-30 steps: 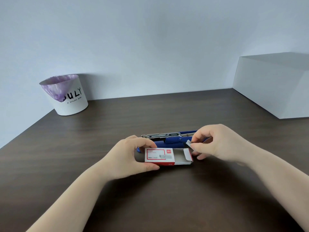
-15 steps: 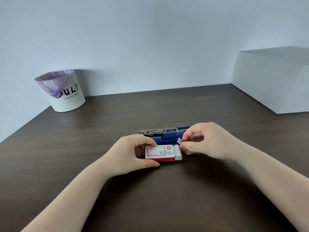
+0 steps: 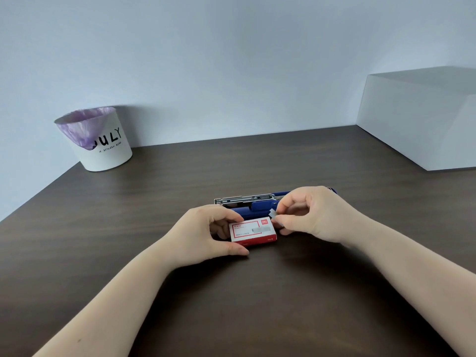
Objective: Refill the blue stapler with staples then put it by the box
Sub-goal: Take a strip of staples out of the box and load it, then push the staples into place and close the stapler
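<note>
Mid-table (image 3: 334,292): left hand (image 3: 203,235) grips cardboard staple box (image 3: 253,231); right hand (image 3: 313,212) pinches metal staple strip (image 3: 272,213); blue stapler (image 3: 257,206) open behind.

A plain pale blue-grey wall (image 3: 231,60) rises behind the dark brown wood-grain table (image 3: 257,305). Soft, even light falls across both. A white paper bin lined with purple plastic (image 3: 99,144) stands at the table's far left corner against the wall.

A single wide-angle head view looks forward and down across the dark brown wooden table (image 3: 257,305), close to the two bare forearms entering from the bottom edge. It faces the pale blue wall (image 3: 231,60) filling the upper half; straight edges bow near the frame's sides.
</note>
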{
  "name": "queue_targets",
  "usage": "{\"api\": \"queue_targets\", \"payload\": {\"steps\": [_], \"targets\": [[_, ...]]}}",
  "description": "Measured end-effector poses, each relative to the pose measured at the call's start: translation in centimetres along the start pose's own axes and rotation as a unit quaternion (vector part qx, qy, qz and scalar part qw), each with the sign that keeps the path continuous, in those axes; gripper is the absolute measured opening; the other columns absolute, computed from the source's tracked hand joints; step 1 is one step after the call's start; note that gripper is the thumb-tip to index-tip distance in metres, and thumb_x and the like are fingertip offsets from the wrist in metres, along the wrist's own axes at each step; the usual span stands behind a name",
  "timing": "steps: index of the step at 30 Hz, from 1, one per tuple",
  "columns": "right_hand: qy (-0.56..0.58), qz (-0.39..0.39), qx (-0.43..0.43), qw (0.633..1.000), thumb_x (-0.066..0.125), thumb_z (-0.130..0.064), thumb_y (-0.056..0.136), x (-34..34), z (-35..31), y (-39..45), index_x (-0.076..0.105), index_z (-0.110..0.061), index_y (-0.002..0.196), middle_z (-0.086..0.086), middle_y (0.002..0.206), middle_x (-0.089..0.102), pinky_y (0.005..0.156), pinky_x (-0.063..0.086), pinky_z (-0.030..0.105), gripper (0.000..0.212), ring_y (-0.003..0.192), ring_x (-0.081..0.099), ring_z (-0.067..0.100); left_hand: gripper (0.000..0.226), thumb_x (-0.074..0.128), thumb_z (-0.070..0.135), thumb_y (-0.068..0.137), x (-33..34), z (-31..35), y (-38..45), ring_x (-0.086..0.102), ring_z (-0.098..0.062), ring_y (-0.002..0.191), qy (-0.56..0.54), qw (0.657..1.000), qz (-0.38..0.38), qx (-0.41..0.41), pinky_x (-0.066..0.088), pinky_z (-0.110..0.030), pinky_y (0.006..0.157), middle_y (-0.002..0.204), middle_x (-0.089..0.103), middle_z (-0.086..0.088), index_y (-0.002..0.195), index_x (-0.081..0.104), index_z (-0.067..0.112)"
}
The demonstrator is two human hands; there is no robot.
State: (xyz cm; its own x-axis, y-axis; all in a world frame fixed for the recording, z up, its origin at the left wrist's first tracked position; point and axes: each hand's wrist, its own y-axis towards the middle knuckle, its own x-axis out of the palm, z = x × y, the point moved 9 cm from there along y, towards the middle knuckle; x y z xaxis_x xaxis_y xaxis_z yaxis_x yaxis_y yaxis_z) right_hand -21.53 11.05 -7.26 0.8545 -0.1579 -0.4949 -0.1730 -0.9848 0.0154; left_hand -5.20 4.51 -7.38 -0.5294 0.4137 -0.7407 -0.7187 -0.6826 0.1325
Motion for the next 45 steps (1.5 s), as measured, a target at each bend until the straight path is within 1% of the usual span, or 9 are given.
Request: {"api": "queue_targets", "payload": {"steps": [4, 8, 14, 19, 23, 26, 30, 35, 45], "targets": [[-0.014, -0.004, -0.006, 1.000, 0.071, -0.014, 0.079, -0.2, -0.2, -0.2, 0.066, -0.016, 0.078, 0.003, 0.082, 0.078, 0.075, 0.058, 0.028, 0.005, 0.065, 0.075, 0.014, 0.050, 0.087, 0.031, 0.056, 0.1, 0.0, -0.1, 0.067, -0.018, 0.079, -0.013, 1.000, -0.003, 0.004, 0.058, -0.034, 0.082, 0.094, 0.068, -0.001, 0.102, 0.068, 0.027], [-0.050, -0.008, -0.027, 0.998, 0.070, -0.016, 0.079, -0.4, -0.7, 0.0, 0.064, -0.019, 0.079, -0.003, 0.076, 0.075, 0.071, 0.058, 0.029, 0.007, 0.058, 0.073, 0.014, 0.050, 0.087, 0.030, 0.056, 0.1, -0.3, -0.1, 0.066, -0.018, 0.078, -0.016, 1.000, 0.000, 0.001, 0.058, -0.032, 0.082, 0.093, 0.067, -0.001, 0.102, 0.068, 0.026], [-0.079, -0.023, -0.061, 0.995, 0.070, -0.013, 0.081, 0.4, -1.6, 0.0, 0.061, -0.018, 0.079, -0.005, 0.063, 0.063, 0.049, 0.050, 0.014, 0.010, 0.042, 0.060, 0.004, 0.050, 0.087, 0.028, 0.057, -0.4, 0.3, -0.6, 0.064, -0.013, 0.074, -0.007, 1.000, 0.021, 0.019, 0.056, -0.020, 0.075, 0.097, 0.065, 0.004, 0.103, 0.067, 0.025], [-0.130, -0.013, -0.106, 0.986, 0.065, -0.022, 0.085, 0.5, -2.9, 0.6, 0.065, -0.019, 0.089, -0.009, 0.069, 0.066, 0.052, 0.048, 0.012, 0.004, 0.044, 0.055, 0.001, 0.015, 0.070, 0.026, 0.079, -2.6, -0.5, -1.0, 0.055, -0.005, 0.065, -0.046, 0.991, 0.126, 0.003, 0.046, -0.011, 0.065, 0.083, 0.066, 0.007, 0.088, 0.064, 0.037], [-0.195, 0.013, -0.144, 0.970, 0.058, -0.018, 0.090, 0.0, -4.3, 1.2, 0.066, -0.016, 0.100, -0.015, 0.071, 0.062, 0.057, 0.041, 0.001, 0.013, 0.055, 0.057, -0.007, 0.012, 0.060, 0.017, 0.087, -4.6, -1.5, -1.0, 0.053, 0.003, 0.070, -0.034, 0.972, 0.232, -0.005, 0.042, -0.004, 0.065, 0.088, 0.060, 0.008, 0.094, 0.065, 0.025], [-0.268, 0.023, -0.177, 0.947, 0.054, -0.016, 0.092, 0.2, -5.6, 1.8, 0.067, -0.011, 0.103, -0.002, 0.089, 0.069, 0.070, 0.043, 0.016, 0.018, 0.078, 0.060, 0.008, 0.034, 0.064, 0.015, 0.084, -4.4, -1.7, -0.6, 0.052, 0.006, 0.089, 0.015, 0.974, 0.224, 0.001, 0.041, -0.005, 0.069, 0.107, 0.055, 0.009, 0.117, 0.059, 0.018], [-0.351, -0.002, -0.191, 0.917, 0.050, -0.017, 0.093, 1.7, -5.7, 2.8, 0.067, -0.010, 0.097, 0.002, 0.095, 0.067, 0.075, 0.041, 0.028, 0.019, 0.084, 0.055, 0.018, 0.055, 0.065, 0.023, 0.083, -2.6, -2.0, 0.2, 0.048, -0.008, 0.118, 0.054, 0.988, 0.146, -0.018, 0.043, -0.024, 0.095, 0.127, 0.050, 0.011, 0.134, 0.043, 0.022], [-0.379, -0.001, -0.189, 0.906, 0.051, -0.017, 0.092, 2.0, -5.9, 3.5, 0.066, -0.011, 0.095, -0.004, 0.087, 0.057, 0.077, 0.046, 0.032, 0.017, 0.084, 0.055, 0.018, 0.053, 0.065, 0.027, 0.083, -2.0, -2.6, 0.7, 0.054, -0.018, 0.119, 0.103, 0.987, 0.118, -0.033, 0.043, -0.033, 0.103, 0.133, 0.057, 0.000, 0.133, 0.046, 0.021], [-0.400, -0.020, -0.191, 0.896, 0.051, -0.020, 0.092, 2.6, -5.6, 4.0, 0.068, -0.013, 0.096, -0.004, 0.088, 0.051, 0.082, 0.048, 0.035, 0.018, 0.086, 0.054, 0.018, 0.049, 0.065, 0.025, 0.083, -2.0, -2.8, 1.0, 0.057, -0.018, 0.115, 0.092, 0.988, 0.117, -0.029, 0.045, -0.038, 0.103, 0.125, 0.063, 0.000, 0.129, 0.050, 0.021]]}}
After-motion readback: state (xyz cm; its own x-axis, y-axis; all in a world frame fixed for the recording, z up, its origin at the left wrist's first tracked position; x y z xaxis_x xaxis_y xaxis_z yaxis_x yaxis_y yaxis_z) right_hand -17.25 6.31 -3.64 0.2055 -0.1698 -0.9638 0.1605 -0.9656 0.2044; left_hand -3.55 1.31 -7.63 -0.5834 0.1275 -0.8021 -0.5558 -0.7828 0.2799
